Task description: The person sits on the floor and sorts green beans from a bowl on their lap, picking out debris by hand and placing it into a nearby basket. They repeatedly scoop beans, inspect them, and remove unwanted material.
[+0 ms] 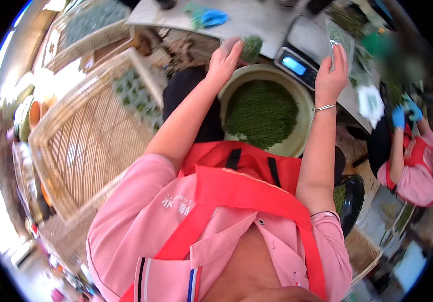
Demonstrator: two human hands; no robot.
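My left hand point(222, 64) is raised over the near edge of the worktable and grips a small packet of green plant pieces point(252, 49), blurred by motion. To the right of the scale, my right hand point(331, 77) holds a flat, clear plastic bag point(343, 39) with green specks or print. Between my forearms sits a wide, pale basin point(306, 113) heaped with small, dark green plant pieces point(263, 109), probably leaves. A digital scale point(295, 67) with a lit blue display stands on the table just behind the basin.
On the left, a woven bamboo tray point(84, 147) carries several small clear packets with green contents point(135, 92). A blue and green glove point(212, 17) lies on the metal worktable point(254, 28). A co-worker in blue gloves point(409, 162) sits at the right. Beside my right elbow is a black bowl point(354, 200).
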